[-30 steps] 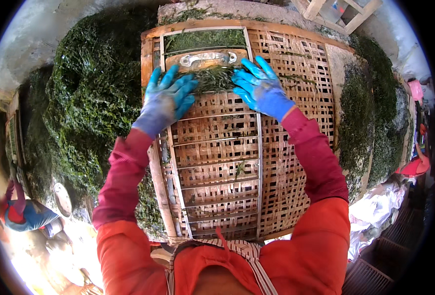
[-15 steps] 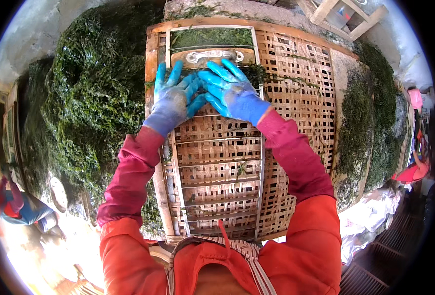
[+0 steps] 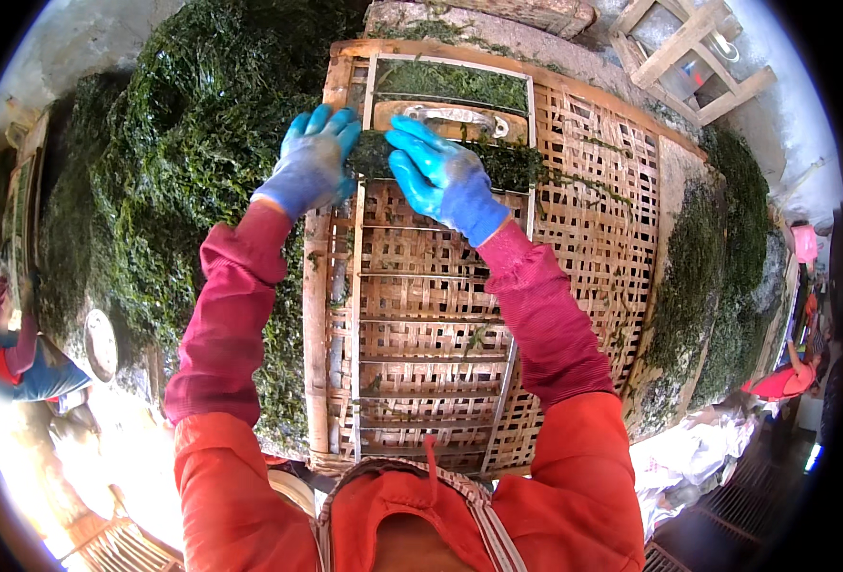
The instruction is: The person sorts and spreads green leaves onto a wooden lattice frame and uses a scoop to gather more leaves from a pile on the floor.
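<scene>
Both hands wear blue gloves with light-blue coated fingers. My left hand [image 3: 312, 157] is at the left edge of a woven bamboo tray [image 3: 593, 219], beside a big heap of dark green seaweed [image 3: 188, 172]; its fingers are stretched out. My right hand [image 3: 438, 172] is over a ladder-like metal frame [image 3: 356, 276] lying on the tray, palm down, fingers stretched and thumb apart. Just beyond it, a wooden block with a metal handle [image 3: 459, 120] rests in the frame. A strip of seaweed [image 3: 507, 167] runs beside the right hand; another layer of seaweed [image 3: 450, 82] fills the far section.
More seaweed [image 3: 736, 238] lies on the right. A wooden frame stand [image 3: 693, 57] is at the far right. White plastic sheeting [image 3: 693, 458] lies at the lower right. Other people are at the left edge [image 3: 35, 367] and right edge [image 3: 788, 377].
My hands, earlier side by side over the metal frame, have separated. The left has moved left toward the seaweed heap. The view has shifted, so the tray appears farther right.
</scene>
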`<state>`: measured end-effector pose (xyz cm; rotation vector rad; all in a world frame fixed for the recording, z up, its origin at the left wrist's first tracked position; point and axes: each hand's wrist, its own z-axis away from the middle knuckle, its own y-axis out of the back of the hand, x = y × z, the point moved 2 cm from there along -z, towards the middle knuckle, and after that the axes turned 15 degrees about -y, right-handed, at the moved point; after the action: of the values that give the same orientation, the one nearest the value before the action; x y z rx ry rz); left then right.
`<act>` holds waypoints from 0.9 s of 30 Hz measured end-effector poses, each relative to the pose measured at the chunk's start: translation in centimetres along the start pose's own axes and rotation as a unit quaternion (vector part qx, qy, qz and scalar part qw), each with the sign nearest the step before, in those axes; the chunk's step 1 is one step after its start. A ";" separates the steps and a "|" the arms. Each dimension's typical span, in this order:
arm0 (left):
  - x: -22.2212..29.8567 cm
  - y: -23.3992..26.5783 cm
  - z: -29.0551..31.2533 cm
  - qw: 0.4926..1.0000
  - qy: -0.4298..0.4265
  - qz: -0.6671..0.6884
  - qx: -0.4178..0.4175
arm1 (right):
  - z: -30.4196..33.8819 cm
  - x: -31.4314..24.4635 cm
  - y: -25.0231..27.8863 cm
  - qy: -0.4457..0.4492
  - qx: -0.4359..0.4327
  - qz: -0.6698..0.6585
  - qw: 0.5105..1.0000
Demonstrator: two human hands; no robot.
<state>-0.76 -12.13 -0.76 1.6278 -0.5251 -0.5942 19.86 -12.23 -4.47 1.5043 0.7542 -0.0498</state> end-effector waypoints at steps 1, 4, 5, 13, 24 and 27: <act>-0.4 -0.2 -1.2 0.994 0.046 0.023 -0.092 | -0.1 -0.4 0.1 -0.029 -0.019 -0.067 0.997; 2.4 3.2 -5.8 0.982 0.093 0.041 -0.161 | -0.1 -1.0 -2.1 0.004 -0.016 0.184 0.983; 3.4 3.8 -7.1 0.980 0.116 0.097 -0.129 | -0.4 -2.2 -1.2 -0.041 -0.090 0.197 0.975; 2.3 5.0 -7.0 0.695 -0.200 0.631 0.280 | 2.4 0.7 0.3 0.105 0.185 -0.072 0.974; 6.6 -5.3 -0.3 0.969 -0.030 0.095 0.228 | 1.5 0.2 0.1 0.048 0.036 0.115 0.992; 7.0 -4.5 0.1 0.979 -0.031 0.056 0.193 | 5.5 3.2 5.4 0.031 0.235 0.219 0.946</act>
<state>4.57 -16.08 -5.79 1.9337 -0.8113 -0.4785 27.15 -15.26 -1.85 2.1127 0.4545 0.1639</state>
